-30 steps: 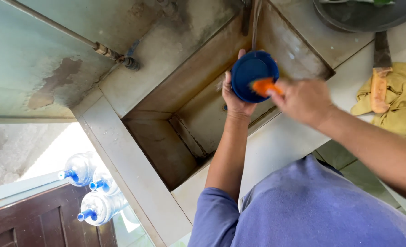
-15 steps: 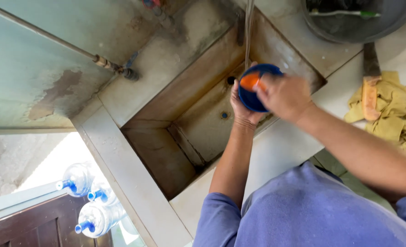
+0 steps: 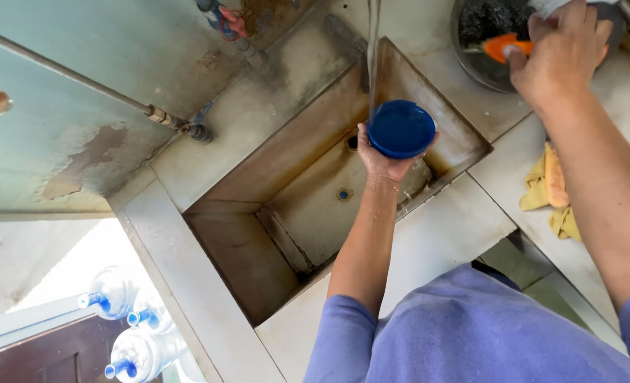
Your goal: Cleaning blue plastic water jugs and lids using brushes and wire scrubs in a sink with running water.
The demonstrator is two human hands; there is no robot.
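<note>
The deep stained sink [image 3: 315,213] sat sunk in the pale bench [image 3: 428,248], and rinsing looked to be the step in hand. The left hand [image 3: 380,160] cupped a blue bowl [image 3: 401,128] under the falling water stream [image 3: 373,50], grip curled round its rim. The right hand [image 3: 553,57], grip pinching an orange scrubber [image 3: 506,47], reached over the dark basin [image 3: 485,42]. Next, turning the bowl would call for a steady hold.

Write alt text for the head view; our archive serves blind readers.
Seen from above, a person's left hand holds a blue bowl under a thin stream of water over a stained sink. Their right hand holds an orange scrubber over a dark basin on the counter, near a yellow cloth.
</note>
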